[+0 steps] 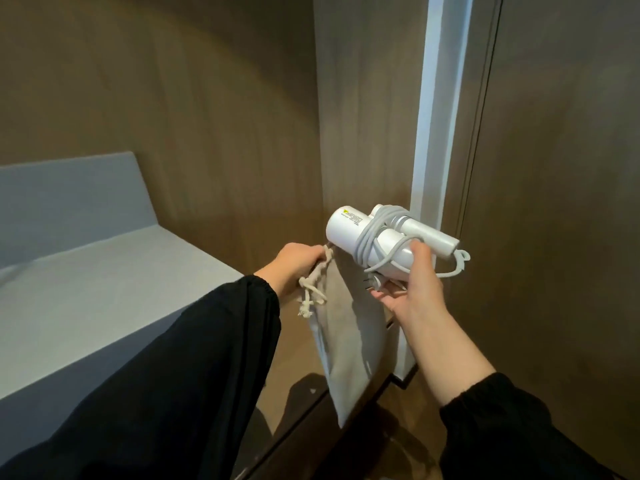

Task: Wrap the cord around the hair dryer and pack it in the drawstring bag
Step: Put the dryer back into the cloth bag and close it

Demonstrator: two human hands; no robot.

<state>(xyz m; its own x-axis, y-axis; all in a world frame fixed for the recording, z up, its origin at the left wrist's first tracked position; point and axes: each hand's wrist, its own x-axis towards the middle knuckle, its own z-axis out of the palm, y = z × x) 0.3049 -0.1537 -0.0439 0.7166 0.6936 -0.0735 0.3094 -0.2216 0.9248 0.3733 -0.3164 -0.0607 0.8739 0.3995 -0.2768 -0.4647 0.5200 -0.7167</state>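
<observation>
The winding looks done. The pale grey cord lies in several loops round the white plastic hair dryer with its folded handle, and only a short loose bight and the plug end hang free below. The right grip is curled round the dryer from beneath, thumb over the coils, holding it in the air just above and beside the bag.

The packing is not yet begun. The light grey fabric drawstring bag hangs limp and flat, apparently empty, from the left grip, which pinches its gathered mouth – the knotted cream drawstring dangles beside the wrist. What is left: opening the mouth, sliding the dryer in, and drawing the string. The grey desk stands to the left.
</observation>
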